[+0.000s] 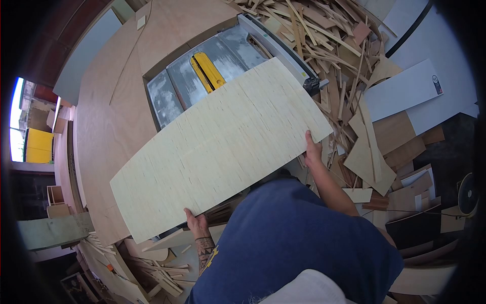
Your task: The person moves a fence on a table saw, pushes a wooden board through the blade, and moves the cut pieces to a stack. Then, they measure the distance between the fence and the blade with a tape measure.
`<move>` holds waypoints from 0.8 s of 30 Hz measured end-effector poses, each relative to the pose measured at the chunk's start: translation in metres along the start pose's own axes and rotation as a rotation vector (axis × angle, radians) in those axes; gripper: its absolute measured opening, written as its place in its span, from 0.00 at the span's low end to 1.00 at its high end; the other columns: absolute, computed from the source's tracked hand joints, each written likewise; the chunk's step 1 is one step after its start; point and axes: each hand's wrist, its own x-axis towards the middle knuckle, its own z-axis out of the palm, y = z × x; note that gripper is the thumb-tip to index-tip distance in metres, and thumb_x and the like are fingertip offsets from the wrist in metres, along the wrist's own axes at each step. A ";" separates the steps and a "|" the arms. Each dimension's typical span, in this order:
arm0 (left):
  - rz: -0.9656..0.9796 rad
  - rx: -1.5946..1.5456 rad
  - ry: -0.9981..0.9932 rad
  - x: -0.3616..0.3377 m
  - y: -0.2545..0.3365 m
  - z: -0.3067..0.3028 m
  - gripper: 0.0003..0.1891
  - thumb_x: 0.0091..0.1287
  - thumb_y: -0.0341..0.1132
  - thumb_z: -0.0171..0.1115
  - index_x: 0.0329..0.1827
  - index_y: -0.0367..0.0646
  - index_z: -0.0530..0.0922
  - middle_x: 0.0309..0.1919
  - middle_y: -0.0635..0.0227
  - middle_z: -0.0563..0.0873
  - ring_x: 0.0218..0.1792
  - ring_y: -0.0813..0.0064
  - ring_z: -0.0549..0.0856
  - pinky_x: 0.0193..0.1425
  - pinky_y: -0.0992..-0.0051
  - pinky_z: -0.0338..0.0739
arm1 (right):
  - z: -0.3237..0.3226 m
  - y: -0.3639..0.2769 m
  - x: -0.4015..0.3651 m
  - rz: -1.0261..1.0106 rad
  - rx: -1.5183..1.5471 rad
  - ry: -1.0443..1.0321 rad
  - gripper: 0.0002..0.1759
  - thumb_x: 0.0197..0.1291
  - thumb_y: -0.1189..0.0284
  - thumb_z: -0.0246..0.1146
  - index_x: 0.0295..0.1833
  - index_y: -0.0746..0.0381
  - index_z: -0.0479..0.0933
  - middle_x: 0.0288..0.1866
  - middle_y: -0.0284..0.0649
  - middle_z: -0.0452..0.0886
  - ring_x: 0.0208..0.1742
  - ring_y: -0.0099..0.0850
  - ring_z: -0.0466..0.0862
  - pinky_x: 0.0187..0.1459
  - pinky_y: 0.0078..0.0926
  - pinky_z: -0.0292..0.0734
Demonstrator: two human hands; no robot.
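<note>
A large pale plywood panel (217, 147) lies across the front of a table saw (177, 76), covering part of its metal top. My left hand (197, 224) grips the panel's near edge toward the left, thumb on top and fingers underneath. Near the right corner my right hand (313, 150) holds the same edge, its thumb also on the upper face. The saw's yellow throat plate (206, 72) shows just beyond the panel's far edge. Along the saw's right side runs the rip fence (283, 48), and the panel's right end is close to it.
A broad wooden outfeed surface (111, 111) surrounds the saw at the left and back. Heaped wood offcuts (324, 30) cover the floor at right. More strips (162, 276) lie at lower left. White boards (405, 88) rest at far right, with a round black fan-like object (467, 194) below them.
</note>
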 end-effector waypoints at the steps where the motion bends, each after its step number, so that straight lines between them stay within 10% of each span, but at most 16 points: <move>1: 0.005 0.036 -0.021 0.001 0.000 -0.002 0.29 0.84 0.47 0.56 0.78 0.35 0.67 0.75 0.53 0.77 0.74 0.52 0.77 0.80 0.48 0.73 | 0.004 -0.002 -0.001 -0.003 0.003 0.000 0.36 0.68 0.55 0.75 0.70 0.69 0.75 0.62 0.47 0.84 0.57 0.39 0.88 0.56 0.41 0.85; 6: -0.029 0.184 -0.008 -0.013 0.009 0.008 0.33 0.83 0.53 0.57 0.79 0.36 0.67 0.73 0.54 0.78 0.74 0.52 0.77 0.79 0.46 0.73 | 0.008 -0.007 -0.007 -0.013 0.012 0.032 0.37 0.68 0.55 0.76 0.69 0.72 0.75 0.62 0.46 0.84 0.56 0.37 0.87 0.56 0.38 0.84; 16: -0.205 0.814 0.103 -0.022 0.037 0.010 0.38 0.75 0.69 0.59 0.56 0.35 0.78 0.36 0.62 0.87 0.31 0.71 0.88 0.33 0.72 0.87 | 0.014 -0.007 -0.001 0.016 -0.039 0.062 0.37 0.70 0.57 0.74 0.71 0.76 0.74 0.68 0.50 0.83 0.66 0.36 0.83 0.67 0.33 0.75; 23: -0.277 1.729 -0.218 -0.042 0.083 0.031 0.35 0.72 0.67 0.65 0.50 0.35 0.79 0.25 0.61 0.85 0.27 0.67 0.87 0.32 0.67 0.86 | 0.025 -0.040 -0.026 -0.586 -0.741 0.397 0.43 0.67 0.62 0.73 0.80 0.70 0.63 0.82 0.58 0.62 0.80 0.53 0.66 0.80 0.54 0.56; 24: 0.098 2.054 -0.224 -0.040 0.084 0.022 0.34 0.64 0.58 0.77 0.54 0.35 0.77 0.38 0.51 0.87 0.40 0.58 0.89 0.45 0.60 0.85 | 0.027 -0.052 -0.044 -0.799 -1.030 0.401 0.44 0.67 0.61 0.72 0.81 0.66 0.61 0.85 0.59 0.55 0.83 0.53 0.61 0.82 0.61 0.48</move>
